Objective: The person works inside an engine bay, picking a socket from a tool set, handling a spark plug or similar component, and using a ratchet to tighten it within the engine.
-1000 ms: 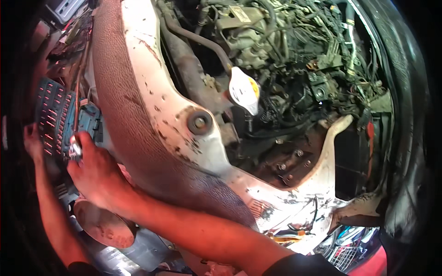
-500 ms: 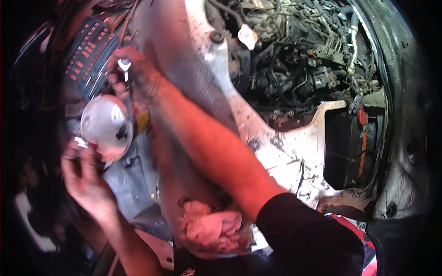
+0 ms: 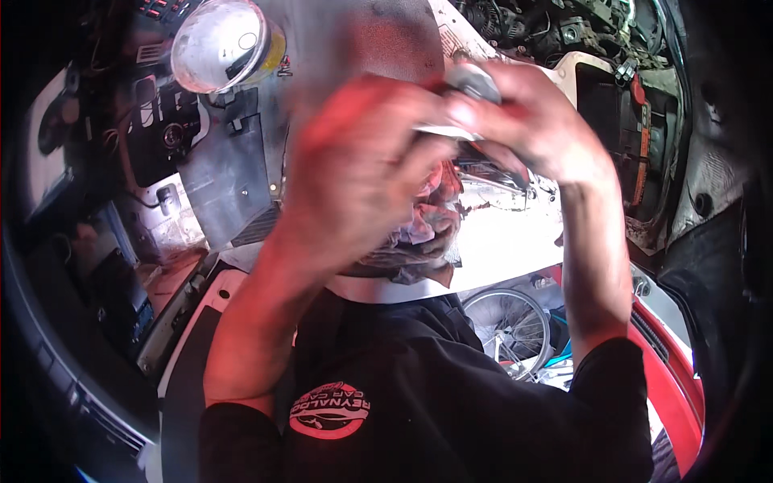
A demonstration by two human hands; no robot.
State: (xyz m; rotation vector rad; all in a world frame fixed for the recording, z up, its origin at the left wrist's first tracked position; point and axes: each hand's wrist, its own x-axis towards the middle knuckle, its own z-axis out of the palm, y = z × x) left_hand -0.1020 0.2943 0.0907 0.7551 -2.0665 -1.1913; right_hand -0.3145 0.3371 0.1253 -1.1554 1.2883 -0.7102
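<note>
Both my hands are raised close to the camera, blurred by motion, and come together near the upper middle. My left hand [image 3: 354, 161] has its fingers curled, and a thin whitish edge [image 3: 447, 131] shows at its fingertips. My right hand [image 3: 543, 117] is closed around a rounded grey-white piece [image 3: 473, 83] whose kind I cannot make out. Below the hands lies a crumpled heap of rags [image 3: 427, 229], partly hidden by my left hand. A white round tub [image 3: 213, 48], with a yellow patch on its side, is at the upper left.
An engine bay [image 3: 555, 32] with hoses and metal parts fills the upper right. Beside it is a black block with a red-orange strip [image 3: 642, 153]. A bicycle wheel [image 3: 511, 330] is below the pale panel [image 3: 499, 241]. Car interior parts [image 3: 173, 137] lie left.
My hands have left the tub at the left and come up and right, close together before the camera. The view has shifted, showing my shirt and the bicycle wheel. A shiny wrench-like tool was in my right hand.
</note>
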